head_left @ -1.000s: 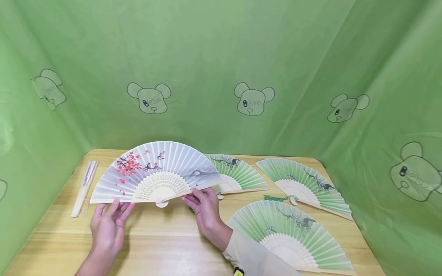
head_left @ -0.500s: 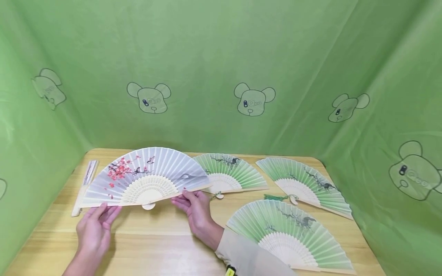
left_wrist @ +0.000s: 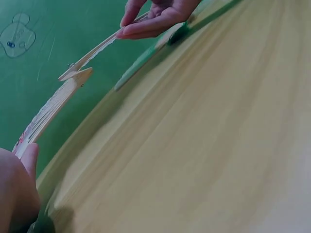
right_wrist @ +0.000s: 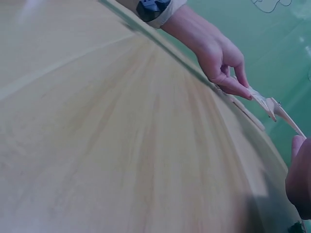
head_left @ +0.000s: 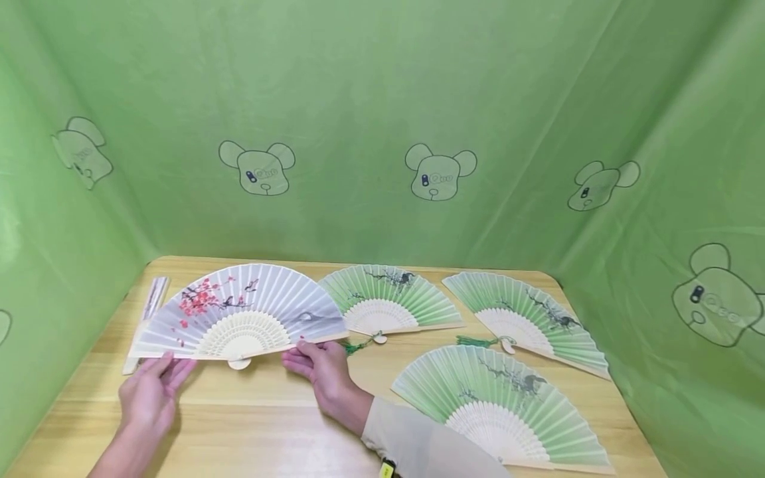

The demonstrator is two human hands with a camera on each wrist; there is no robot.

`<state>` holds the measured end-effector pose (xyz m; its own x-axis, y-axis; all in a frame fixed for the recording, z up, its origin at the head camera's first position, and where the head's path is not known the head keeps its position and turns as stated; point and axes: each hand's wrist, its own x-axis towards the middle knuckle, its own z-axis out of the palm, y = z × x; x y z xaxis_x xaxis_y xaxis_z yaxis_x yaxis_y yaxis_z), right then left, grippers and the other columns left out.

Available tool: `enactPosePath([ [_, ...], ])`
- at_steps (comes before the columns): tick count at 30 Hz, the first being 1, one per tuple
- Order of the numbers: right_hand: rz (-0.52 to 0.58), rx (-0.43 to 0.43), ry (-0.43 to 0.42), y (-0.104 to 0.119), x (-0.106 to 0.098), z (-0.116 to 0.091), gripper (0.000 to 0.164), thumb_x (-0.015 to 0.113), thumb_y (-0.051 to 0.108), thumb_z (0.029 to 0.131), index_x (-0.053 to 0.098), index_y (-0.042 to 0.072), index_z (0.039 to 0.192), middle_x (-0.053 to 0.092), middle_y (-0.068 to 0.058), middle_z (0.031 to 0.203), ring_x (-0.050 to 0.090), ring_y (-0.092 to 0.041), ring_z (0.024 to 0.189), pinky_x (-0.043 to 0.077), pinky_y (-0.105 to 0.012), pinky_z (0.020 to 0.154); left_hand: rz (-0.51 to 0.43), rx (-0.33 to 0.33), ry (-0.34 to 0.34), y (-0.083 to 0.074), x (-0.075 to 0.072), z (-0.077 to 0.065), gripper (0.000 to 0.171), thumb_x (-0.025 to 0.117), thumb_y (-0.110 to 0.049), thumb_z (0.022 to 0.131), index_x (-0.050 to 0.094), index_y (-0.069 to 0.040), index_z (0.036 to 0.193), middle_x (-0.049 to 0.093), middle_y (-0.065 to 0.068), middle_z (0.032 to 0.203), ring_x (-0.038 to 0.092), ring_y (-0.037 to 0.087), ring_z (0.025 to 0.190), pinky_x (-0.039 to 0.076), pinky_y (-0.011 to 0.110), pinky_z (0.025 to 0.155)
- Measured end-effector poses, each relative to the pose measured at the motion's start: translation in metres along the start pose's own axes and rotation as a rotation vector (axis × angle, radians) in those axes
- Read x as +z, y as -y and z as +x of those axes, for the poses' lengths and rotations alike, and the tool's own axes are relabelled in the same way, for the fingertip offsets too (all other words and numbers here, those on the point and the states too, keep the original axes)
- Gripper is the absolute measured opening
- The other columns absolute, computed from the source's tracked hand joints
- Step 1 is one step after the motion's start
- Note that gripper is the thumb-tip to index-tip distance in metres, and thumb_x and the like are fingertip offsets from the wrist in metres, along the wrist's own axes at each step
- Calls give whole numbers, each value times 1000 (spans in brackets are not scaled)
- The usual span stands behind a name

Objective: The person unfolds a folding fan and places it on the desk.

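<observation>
Both hands hold a spread folding fan [head_left: 281, 295], grey-white with red blossoms and small birds, by its lower edges. My left hand [head_left: 146, 395] pinches the left guard stick, thumb on top and fingers underneath. On the other side, my right hand [head_left: 325, 375] pinches the right guard stick the same way. The pivot end of the fan points toward me. In the left wrist view the fan's sticks [left_wrist: 56, 104] are raised above the wooden table [left_wrist: 194, 145]. A folded fan [head_left: 157, 292] lies at the left, partly covered by the held fan in the head view.
Three spread green fans lie on the table: one behind [head_left: 388, 302] the right hand, one at the back right [head_left: 550, 322], one at the front right [head_left: 514, 405] by the right sleeve. Green tassels hang from two. Green cloth walls [head_left: 358, 86] surround the table's back and sides.
Both hands have carried the blossom fan left and lower, so it now overlaps the folded fan more and uncovers more of the green fan behind. The green fans stay in place.
</observation>
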<state>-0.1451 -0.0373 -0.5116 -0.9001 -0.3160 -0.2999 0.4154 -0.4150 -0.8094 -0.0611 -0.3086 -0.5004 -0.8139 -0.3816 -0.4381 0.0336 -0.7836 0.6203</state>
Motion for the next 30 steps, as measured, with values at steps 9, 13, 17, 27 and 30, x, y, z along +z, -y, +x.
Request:
enactPosePath([
  [9,-7,-10,-34,-7,10,13,20,61,4,99,62,-11,113,74,-19,95,79,-27,91,68,-40,94,96,-59,-99,-12,7,24,17,60,0,102,71,-13,108,78,7,92,79,19,89,66,29,96],
  [13,-3,-19,-53,-6,15,20,22,60,4,100,61,-11,115,73,-20,96,79,-28,92,68,-40,94,135,-51,-118,-17,13,35,22,60,2,101,71,-14,112,78,8,88,79,19,85,68,30,92],
  [17,1,-25,-72,-7,18,27,24,59,4,101,59,-11,120,73,-22,97,78,-30,93,69,-41,94,182,-50,-132,-22,17,43,28,60,3,101,69,-17,119,77,7,85,79,20,81,69,32,88],
  [27,0,-28,-104,-18,25,36,23,59,1,100,60,-11,120,73,-28,99,79,-32,91,70,-41,90,378,-77,-173,-34,20,58,53,59,-5,104,38,-12,152,76,2,80,79,16,79,68,29,90],
  [30,-8,-29,-95,-19,28,39,22,60,1,100,60,-11,118,73,-28,100,79,-32,91,70,-41,90,423,-72,-190,-38,19,63,36,58,-5,105,51,-13,139,75,2,77,79,15,76,69,29,87],
])
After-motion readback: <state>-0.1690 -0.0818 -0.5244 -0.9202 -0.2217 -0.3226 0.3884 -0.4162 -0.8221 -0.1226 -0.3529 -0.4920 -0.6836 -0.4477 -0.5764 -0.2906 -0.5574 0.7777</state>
